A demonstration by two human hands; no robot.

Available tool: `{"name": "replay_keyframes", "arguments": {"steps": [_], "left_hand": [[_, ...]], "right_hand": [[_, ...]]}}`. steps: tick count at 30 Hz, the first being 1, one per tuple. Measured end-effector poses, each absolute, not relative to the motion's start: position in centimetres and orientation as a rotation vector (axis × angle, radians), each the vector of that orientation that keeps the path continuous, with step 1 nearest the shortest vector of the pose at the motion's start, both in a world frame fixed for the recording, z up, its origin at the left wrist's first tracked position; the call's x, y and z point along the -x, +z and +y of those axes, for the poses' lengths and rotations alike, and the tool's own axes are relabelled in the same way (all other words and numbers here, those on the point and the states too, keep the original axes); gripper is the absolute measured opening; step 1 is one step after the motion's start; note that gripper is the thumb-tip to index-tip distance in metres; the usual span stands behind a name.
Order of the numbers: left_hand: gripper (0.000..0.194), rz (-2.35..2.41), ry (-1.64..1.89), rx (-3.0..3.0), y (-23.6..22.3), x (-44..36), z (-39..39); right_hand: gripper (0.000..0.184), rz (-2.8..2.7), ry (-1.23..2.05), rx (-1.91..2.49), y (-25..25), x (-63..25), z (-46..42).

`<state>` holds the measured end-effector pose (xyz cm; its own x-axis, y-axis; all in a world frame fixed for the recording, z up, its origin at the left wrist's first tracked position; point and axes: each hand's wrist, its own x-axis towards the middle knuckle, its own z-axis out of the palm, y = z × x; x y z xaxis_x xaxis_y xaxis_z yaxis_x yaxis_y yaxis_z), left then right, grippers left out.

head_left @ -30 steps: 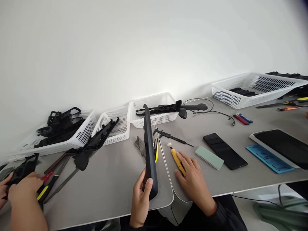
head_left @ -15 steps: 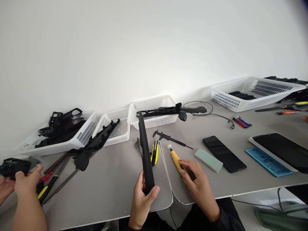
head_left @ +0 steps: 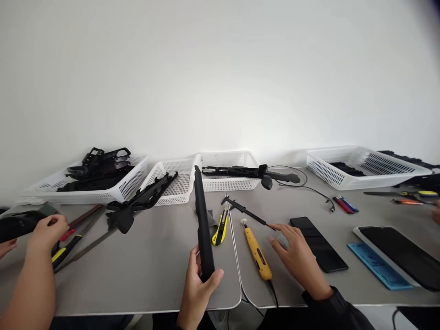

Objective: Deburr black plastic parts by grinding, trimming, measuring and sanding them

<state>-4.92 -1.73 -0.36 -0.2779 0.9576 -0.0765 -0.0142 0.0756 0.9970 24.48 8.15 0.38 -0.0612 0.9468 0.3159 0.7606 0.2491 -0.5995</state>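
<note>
My left hand (head_left: 199,286) is wrapped round the lower end of a long black plastic part (head_left: 204,224), holding it tilted upward above the table. My right hand (head_left: 299,254) hovers open with fingers spread, its fingertips near the tip of a black caliper (head_left: 245,211). It mostly covers a pale green block (head_left: 283,240). To its left lies a yellow corded rotary tool (head_left: 256,252) with a white tip. A yellow and black utility knife (head_left: 220,228) rests just right of the black part, and a grey scrap (head_left: 211,221) is partly hidden behind that part.
White baskets (head_left: 172,198) along the wall hold black plastic parts, some sticking out over the rims. At left, another person's hands (head_left: 50,229) hold a black part near files and a knife. Phones (head_left: 318,245), a blue tray (head_left: 378,266) and a cable (head_left: 319,195) lie at right.
My right hand has let go of the yellow rotary tool and moved right, over the pale green block. My left hand still holds the black part. The camera view has tilted up.
</note>
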Motion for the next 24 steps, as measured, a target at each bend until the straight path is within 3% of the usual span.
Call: {"name": "replay_keyframes", "arguments": {"steps": [5, 9, 15, 18, 21, 24], "left_hand": [[0.078, 1.421, 1.341, -0.98, -0.2, 4.8, -2.0], [0.071, 1.358, 1.322, -1.015, 0.0, 4.9, -2.3], [0.084, 1.209, 1.394, -0.903, 0.1, 4.4, -1.9], [0.093, 1.209, 1.422, -0.841, 0.3, 4.3, -1.8], [0.096, 1.244, 1.415, -0.815, 0.5, 4.5, -2.0], [0.097, 1.25, 1.417, -0.819, 0.6, 4.7, -2.4]], "right_hand": [[0.049, -2.1, 0.196, 1.799, -0.4, -27.2, 10.9], [0.048, -2.117, 0.093, 1.636, -0.3, -27.5, 11.0], [0.039, -2.366, 0.356, 1.101, 3.4, -16.8, 11.7], [0.035, -2.387, 0.315, 1.143, 3.9, -10.0, 12.8], [0.009, -2.361, 0.341, 1.176, 3.1, -5.8, 14.0], [0.013, -2.285, 0.369, 1.209, 3.5, -5.2, 14.6]]}}
